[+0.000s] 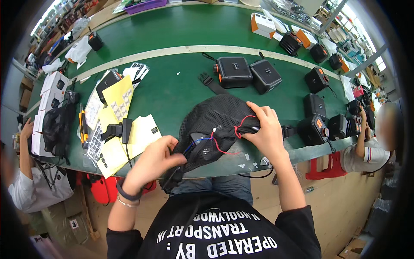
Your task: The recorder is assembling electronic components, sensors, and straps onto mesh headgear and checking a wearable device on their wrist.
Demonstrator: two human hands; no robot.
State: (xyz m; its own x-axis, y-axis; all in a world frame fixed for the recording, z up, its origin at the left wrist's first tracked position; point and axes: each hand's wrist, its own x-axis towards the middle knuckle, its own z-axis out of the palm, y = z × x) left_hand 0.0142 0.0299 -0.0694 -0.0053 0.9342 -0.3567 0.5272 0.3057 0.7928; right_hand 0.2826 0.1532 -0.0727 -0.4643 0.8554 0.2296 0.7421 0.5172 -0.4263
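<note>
A black mesh bag (220, 113) lies bunched at the near edge of the green table, in front of me. My right hand (266, 133) grips its right side, with the thumb below and the fingers over the top. At the lower left edge of the bag, my left hand (159, 156) has curled fingers, and its thumb presses against the mesh. Thin red and blue wires (211, 139) run across the bag. What the bag holds is mostly hidden. A black strap with a buckle (211, 82) sticks out beyond its far side.
Two black box-shaped devices (233, 72) stand beyond the bag; several more (314, 129) are at right. Yellow sheets (118, 105), a black adapter (126, 130) and an orange-handled cutter (83, 125) lie left. People sit at both sides. Another mesh bag (59, 125) is far left.
</note>
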